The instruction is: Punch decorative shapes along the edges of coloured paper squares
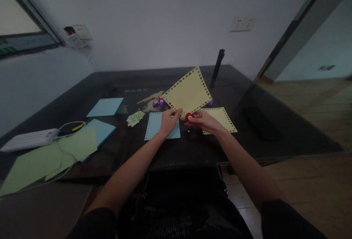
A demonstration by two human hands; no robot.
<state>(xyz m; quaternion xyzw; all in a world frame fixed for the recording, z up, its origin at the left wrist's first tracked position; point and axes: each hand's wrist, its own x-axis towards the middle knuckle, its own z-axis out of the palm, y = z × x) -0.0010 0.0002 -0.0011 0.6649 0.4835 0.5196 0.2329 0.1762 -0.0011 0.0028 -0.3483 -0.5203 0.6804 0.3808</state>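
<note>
My left hand point(168, 122) is closed on the lower left edge of a yellow paper sheet point(189, 91), which is raised and tilted above the table. Small shaped holes run along the sheet's edges. My right hand point(205, 120) grips a small red craft punch point(189, 116) at the sheet's bottom corner. Below my left hand lies a light blue sheet point(153, 126) with a punched border. Partly under my right hand is another punched yellow sheet point(224, 120). Purple and red punches point(158, 102) stand left of the raised sheet.
A pile of paper bits point(135, 118) lies left of the blue sheet. Farther left are blue papers point(106, 107), pale green papers point(55, 154) and a white power strip point(30, 139) with a cable. A black upright object point(217, 68) stands at the back; a dark flat object point(261, 123) lies right.
</note>
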